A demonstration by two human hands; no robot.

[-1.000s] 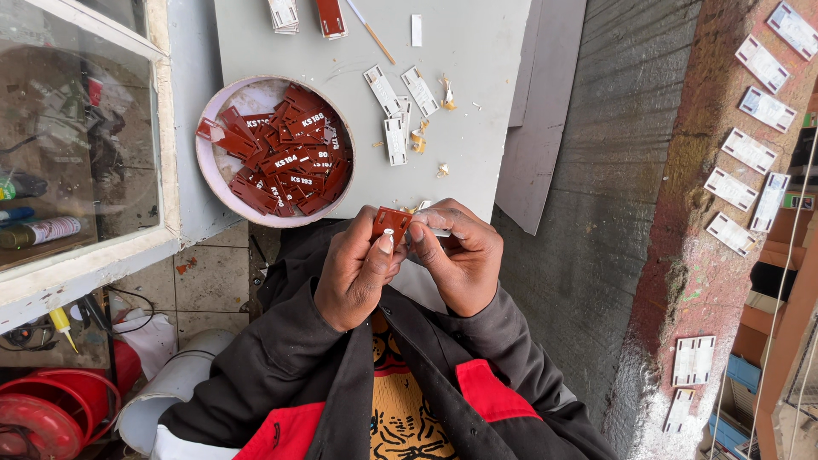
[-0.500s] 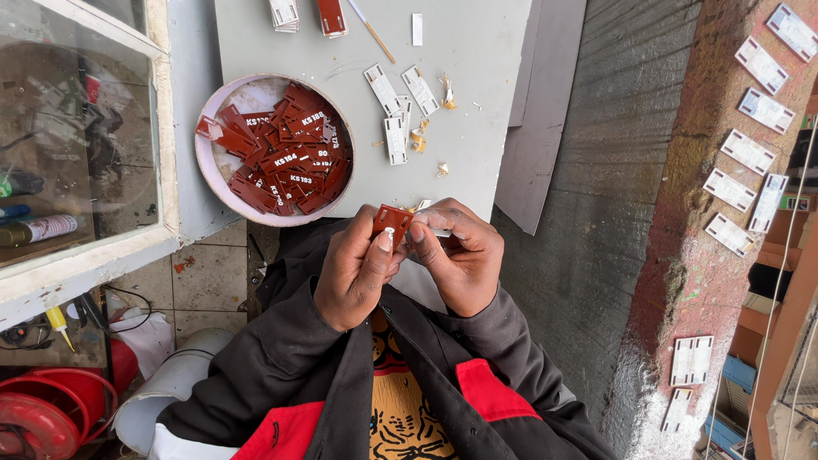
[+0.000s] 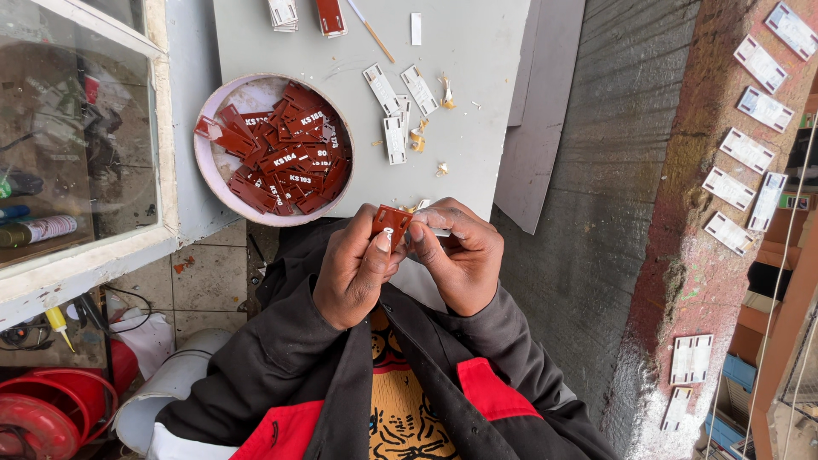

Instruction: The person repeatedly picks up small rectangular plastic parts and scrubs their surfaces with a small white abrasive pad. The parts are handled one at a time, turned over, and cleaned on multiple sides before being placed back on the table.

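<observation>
Your left hand pinches the small dark-red rectangular plastic tag just off the near edge of the grey table; your right hand closes on its other side. Keep it steady and upright, pressing with thumbs only.

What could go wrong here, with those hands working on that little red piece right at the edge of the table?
The small red tag is pinched between the left hand and right hand over the lap, not the grey table; a slip could drop it to the floor. The bowl of red tags overhangs the table edge, so an elbow nudge might tip it.
</observation>
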